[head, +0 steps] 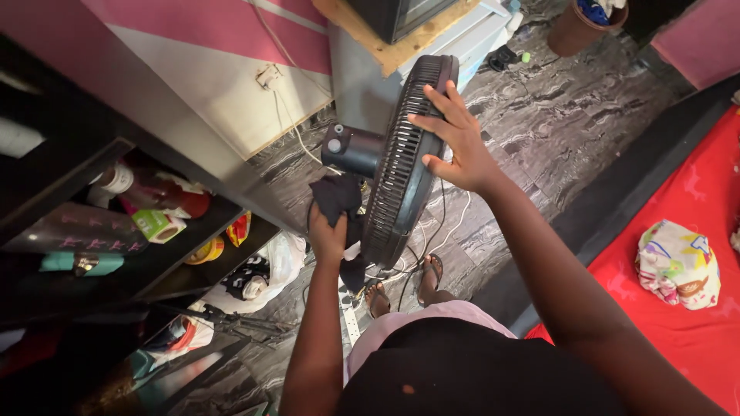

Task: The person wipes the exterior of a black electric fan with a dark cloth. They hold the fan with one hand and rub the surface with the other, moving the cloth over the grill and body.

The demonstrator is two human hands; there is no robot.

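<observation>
The right hand [461, 146] lies flat with fingers spread on the front grille of a black standing fan [401, 162] on the marble-patterned floor [555, 115]. The left hand [327, 235] grips a dark cloth [337, 196] against the fan's rear, under its motor housing [352, 150].

shelf [193, 223]: bottles, tins | bed: red sheet [694, 231], patterned bundle [678, 263] | floor: brown bucket [578, 27]

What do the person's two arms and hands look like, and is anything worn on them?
Both arms are bare from the upper arm down: no sleeves show. The left hand and the right hand wear no gloves, and no watch, bracelet or ring is visible. The fingers of the right hand are long and slim, with short nails.
</observation>
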